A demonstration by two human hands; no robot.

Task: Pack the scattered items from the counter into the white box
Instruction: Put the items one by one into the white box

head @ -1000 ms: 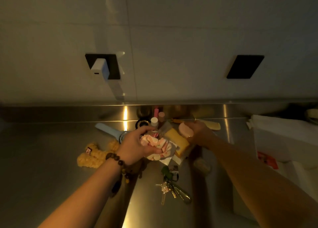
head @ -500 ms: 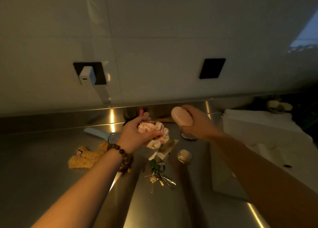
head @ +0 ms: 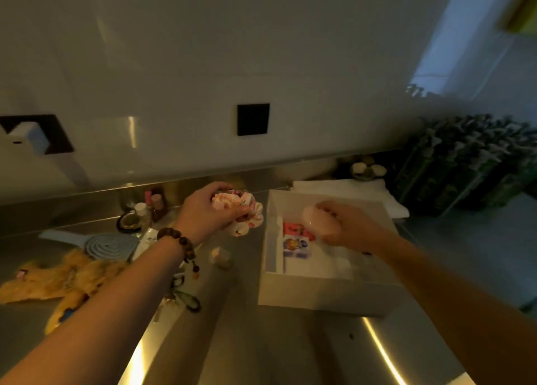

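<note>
The white box [head: 325,293] sits open on the steel bench [head: 261,341] right of centre, a colourful packet [head: 296,240] lying inside. Above it the right hand [head: 345,227] grips a pale pink rounded object [head: 315,220]. Just left of the box, the left hand [head: 207,211] clutches a bunched pink-and-white scrunchie [head: 245,210]; a yellow plush toy [head: 61,283], blue brush [head: 101,243] and keys [head: 183,296] lie at lower left.
</note>
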